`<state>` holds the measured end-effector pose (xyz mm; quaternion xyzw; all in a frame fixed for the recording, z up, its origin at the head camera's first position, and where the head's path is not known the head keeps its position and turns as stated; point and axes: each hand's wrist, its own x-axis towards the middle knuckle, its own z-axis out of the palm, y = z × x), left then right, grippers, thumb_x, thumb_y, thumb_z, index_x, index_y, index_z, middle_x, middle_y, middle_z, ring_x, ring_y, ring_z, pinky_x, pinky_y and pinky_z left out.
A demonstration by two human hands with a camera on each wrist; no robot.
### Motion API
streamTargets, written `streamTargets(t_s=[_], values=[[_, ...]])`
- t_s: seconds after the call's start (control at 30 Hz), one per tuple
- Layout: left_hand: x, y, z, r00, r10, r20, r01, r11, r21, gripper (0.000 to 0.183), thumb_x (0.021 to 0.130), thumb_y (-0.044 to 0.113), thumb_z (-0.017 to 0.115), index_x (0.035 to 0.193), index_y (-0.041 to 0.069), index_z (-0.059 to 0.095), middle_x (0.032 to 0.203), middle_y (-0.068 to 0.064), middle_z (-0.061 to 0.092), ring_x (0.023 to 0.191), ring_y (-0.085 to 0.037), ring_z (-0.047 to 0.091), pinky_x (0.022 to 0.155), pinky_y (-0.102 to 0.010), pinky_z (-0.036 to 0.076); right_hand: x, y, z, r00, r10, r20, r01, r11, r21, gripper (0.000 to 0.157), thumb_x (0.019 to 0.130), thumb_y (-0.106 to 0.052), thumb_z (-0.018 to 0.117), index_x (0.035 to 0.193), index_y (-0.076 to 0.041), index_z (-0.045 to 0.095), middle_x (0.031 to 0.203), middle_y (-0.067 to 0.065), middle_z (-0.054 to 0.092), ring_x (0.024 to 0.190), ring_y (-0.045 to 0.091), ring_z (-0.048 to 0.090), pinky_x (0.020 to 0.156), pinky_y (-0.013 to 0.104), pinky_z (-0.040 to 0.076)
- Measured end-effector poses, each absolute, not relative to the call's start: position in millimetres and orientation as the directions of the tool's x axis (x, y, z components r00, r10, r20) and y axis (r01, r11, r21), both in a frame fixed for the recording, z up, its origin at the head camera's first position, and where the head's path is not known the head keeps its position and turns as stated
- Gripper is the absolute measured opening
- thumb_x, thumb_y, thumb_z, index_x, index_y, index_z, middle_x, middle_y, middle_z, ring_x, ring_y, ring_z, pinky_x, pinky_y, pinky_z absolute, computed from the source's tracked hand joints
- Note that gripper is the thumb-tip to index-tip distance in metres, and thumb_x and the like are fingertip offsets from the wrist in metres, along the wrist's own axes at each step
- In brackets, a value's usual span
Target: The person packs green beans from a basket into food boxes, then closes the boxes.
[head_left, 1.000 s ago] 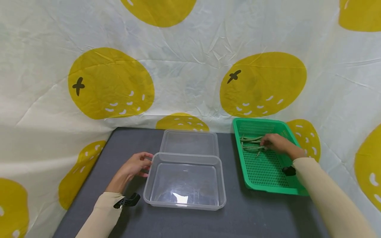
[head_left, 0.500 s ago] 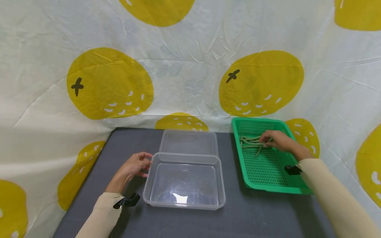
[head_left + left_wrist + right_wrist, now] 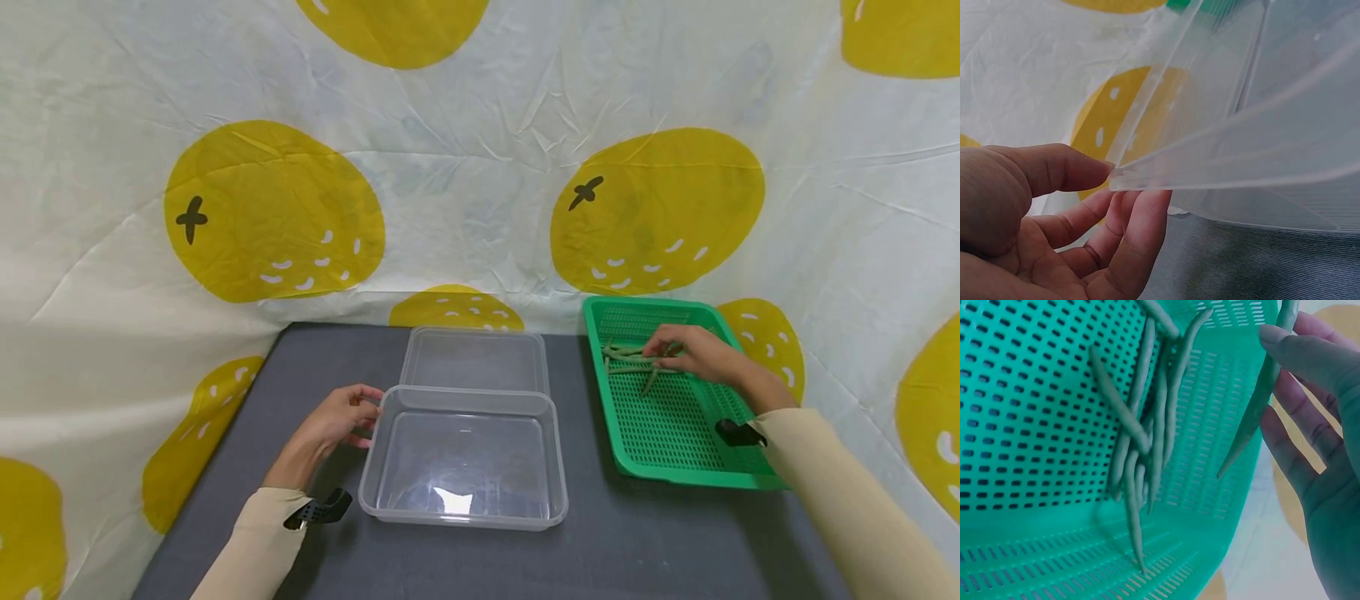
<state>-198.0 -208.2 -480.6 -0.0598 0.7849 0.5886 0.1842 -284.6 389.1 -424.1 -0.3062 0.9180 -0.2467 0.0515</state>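
Note:
My right hand (image 3: 693, 354) is over the green basket (image 3: 693, 475) and pinches a green bean (image 3: 1254, 412) between thumb and fingers. In the right wrist view, several more green beans (image 3: 1160, 419) lie in a loose pile on the basket's perforated floor, below the held one. At the left, my left hand (image 3: 345, 417) pinches the corner rim of a clear plastic container (image 3: 465, 521). The left wrist view shows the thumb on top of that rim and the fingertips beneath it. Nothing lies inside the container.
Behind the container, a clear lid (image 3: 476, 358) lies flat on the dark grey table (image 3: 600, 550). A white cloth (image 3: 465, 208) printed with yellow fruit hangs along the back and sides. The basket stands at the right, close to the cloth.
The right hand has lifted slightly from the bean pile and now holds a bean, while the pile has shifted a little. The left hand stays at the container's rim.

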Motion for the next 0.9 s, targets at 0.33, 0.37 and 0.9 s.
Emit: streamTargets(t_s=[0.33,0.37,0.9], values=[[-199,-209,-482,-0.923,0.123,-0.365,-0.318,0.291,0.902,0.040,0.096,0.007,0.059,0.134,-0.004,0.053,0.109,-0.020,0.063,0.082,-0.022,0.066,0.063,-0.039,0.060,-276,374,-414,-0.759,-0.638,0.126,-0.613,0.638,-0.466,0.023,0.092,-0.002,0.072,0.109,-0.017,0.073,0.104,-0.004,0.068,0.093,0.011,0.065,0.080,0.047,0.057],[-199,-209,-483,-0.923,0.123,-0.366,-0.318,0.292,0.902,0.041,0.096,0.007,0.059,0.134,-0.004,0.053,0.109,-0.021,0.063,0.082,-0.022,0.066,0.063,-0.039,0.060,-276,373,-413,-0.756,-0.642,0.128,-0.617,0.634,-0.466,0.023,0.092,-0.001,0.072,0.108,-0.018,0.072,0.105,-0.004,0.068,0.094,0.011,0.065,0.080,0.046,0.057],[-201,-210,-483,-0.919,0.131,-0.372,-0.318,0.310,0.896,0.043,0.096,0.010,0.058,0.137,-0.002,0.052,0.110,-0.019,0.064,0.084,-0.023,0.065,0.065,-0.039,0.060,-263,351,-405,-0.699,-0.698,0.155,-0.665,0.555,-0.499,0.020,0.093,-0.009,0.072,0.107,-0.024,0.072,0.106,-0.011,0.066,0.096,0.010,0.066,0.081,0.042,0.058]])
